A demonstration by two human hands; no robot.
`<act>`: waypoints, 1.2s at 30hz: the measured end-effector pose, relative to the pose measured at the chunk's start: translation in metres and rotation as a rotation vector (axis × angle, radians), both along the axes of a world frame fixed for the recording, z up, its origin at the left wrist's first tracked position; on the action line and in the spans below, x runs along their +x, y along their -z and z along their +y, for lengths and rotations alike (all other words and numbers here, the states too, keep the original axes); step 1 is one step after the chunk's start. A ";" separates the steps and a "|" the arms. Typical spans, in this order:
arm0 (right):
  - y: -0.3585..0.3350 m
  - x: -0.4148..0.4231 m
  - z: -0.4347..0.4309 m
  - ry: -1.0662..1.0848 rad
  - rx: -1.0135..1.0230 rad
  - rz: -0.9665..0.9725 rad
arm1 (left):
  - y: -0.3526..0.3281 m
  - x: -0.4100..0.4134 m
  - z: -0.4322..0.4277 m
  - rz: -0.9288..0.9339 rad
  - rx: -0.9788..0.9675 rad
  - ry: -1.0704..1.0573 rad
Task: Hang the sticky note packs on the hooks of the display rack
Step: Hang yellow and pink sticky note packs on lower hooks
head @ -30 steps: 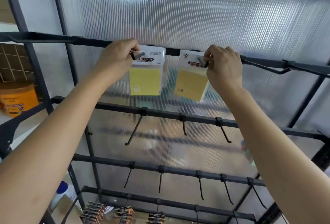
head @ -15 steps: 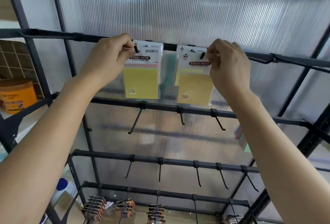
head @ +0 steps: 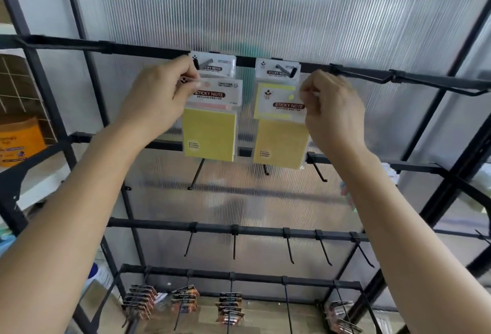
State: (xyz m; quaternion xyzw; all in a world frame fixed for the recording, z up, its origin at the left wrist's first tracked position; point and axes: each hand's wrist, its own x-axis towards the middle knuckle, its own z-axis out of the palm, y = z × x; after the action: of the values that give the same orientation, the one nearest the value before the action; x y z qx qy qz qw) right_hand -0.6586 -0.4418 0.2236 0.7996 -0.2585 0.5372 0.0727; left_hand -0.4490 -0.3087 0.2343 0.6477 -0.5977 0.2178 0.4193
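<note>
Up on the top bar [head: 148, 51] of a black display rack [head: 265, 231], against a ribbed translucent panel [head: 265, 9], two hooks side by side: left hook [head: 206, 62] and right hook [head: 285, 70], each passing through the white header of a hung pack. On the left hung pack [head: 223, 63], "STICKY NOTE" in white letters on a dark band, partly crossed by the hook; same words on the right hung pack [head: 265, 66], harder to read. Lower and in front, two more packs, on no hook. Left held pack [head: 210, 131]: clear sleeve, white header printed "STICKY NOTE" on a dark band, yellow pad below with short lines of print too small to read. Right held pack [head: 281, 142]: same label, same yellow pad, a pale round hanging hole near the top. Left hand [head: 156, 99] raised from the lower left on a bare forearm, thumb and forefinger pinching the top left corner of the left held pack, other fingers curled. Right hand [head: 332, 113] raised from the lower right, back toward the camera, fingertips pinching the top right corner of the right held pack, slightly blurred. Far left, an orange tub [head: 18, 137] with illegible writing. Down on the lowest hooks, rows of dark-and-orange carded goods [head: 183, 301], print unreadable.
</note>
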 end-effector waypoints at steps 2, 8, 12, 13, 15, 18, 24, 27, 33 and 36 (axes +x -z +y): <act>0.013 -0.004 0.000 0.009 0.012 0.005 | 0.012 -0.003 -0.004 0.015 0.023 0.029; 0.054 -0.025 -0.005 0.039 0.022 0.028 | 0.052 -0.016 -0.020 0.013 0.051 0.077; 0.079 -0.042 -0.009 0.067 0.043 0.087 | 0.082 -0.030 -0.033 0.016 0.096 0.132; 0.085 -0.047 -0.011 0.073 0.046 0.098 | 0.089 -0.033 -0.037 0.009 0.108 0.142; 0.097 -0.055 -0.015 0.081 0.057 0.126 | 0.102 -0.039 -0.044 -0.004 0.128 0.159; 0.114 -0.069 -0.021 0.097 0.083 0.165 | 0.117 -0.047 -0.055 -0.066 0.143 0.196; 0.144 -0.099 -0.028 0.153 0.132 0.225 | 0.135 -0.082 -0.065 -0.184 0.185 0.191; 0.153 -0.124 -0.033 0.175 0.148 0.253 | 0.147 -0.107 -0.073 -0.187 0.206 0.206; 0.173 -0.192 -0.048 0.168 0.197 0.305 | 0.167 -0.168 -0.087 -0.207 0.259 0.184; 0.181 -0.230 -0.055 0.154 0.206 0.335 | 0.175 -0.205 -0.093 -0.228 0.286 0.170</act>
State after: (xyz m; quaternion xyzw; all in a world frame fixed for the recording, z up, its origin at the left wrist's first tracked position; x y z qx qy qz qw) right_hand -0.8891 -0.4970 0.0425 0.8588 -0.3568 0.3602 0.0734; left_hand -0.6539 -0.4012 0.0591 0.6191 -0.7187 0.1665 0.2692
